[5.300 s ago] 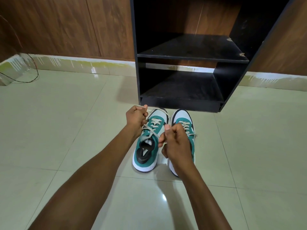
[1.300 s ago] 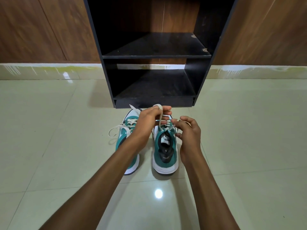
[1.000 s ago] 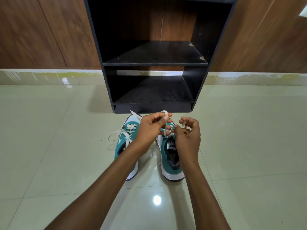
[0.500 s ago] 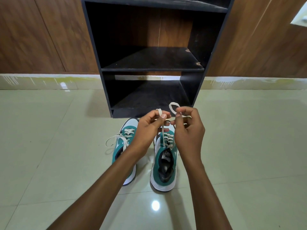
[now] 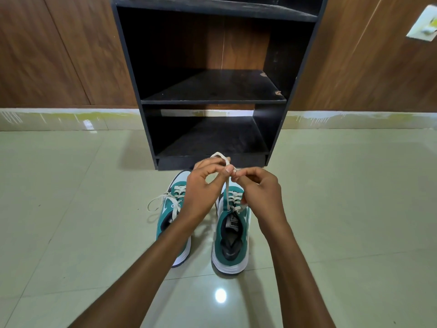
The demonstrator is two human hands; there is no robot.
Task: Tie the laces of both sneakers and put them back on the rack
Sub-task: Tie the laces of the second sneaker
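Two teal and white sneakers stand side by side on the floor, toes toward the black rack (image 5: 274,129). Above the right sneaker (image 5: 233,242), my left hand (image 5: 203,192) pinches a loop of its cream lace (image 5: 226,185), pulled up taut from the eyelets. My right hand (image 5: 260,195) pinches the other lace end right beside it, fingertips almost touching. The left sneaker (image 5: 170,209) is partly hidden by my left forearm; a bow of its lace (image 5: 158,202) hangs over its left side.
The rack's two shelves hold nothing and its base sits just beyond the sneakers' toes. Wooden wall panels stand behind it. Glossy pale floor tiles spread to both sides. A white wall fitting (image 5: 423,27) shows at the upper right.
Since half a second ago my two hands have drawn together over the right sneaker. The loop that stood above my right hand is now over my left thumb. The sneakers have not moved.
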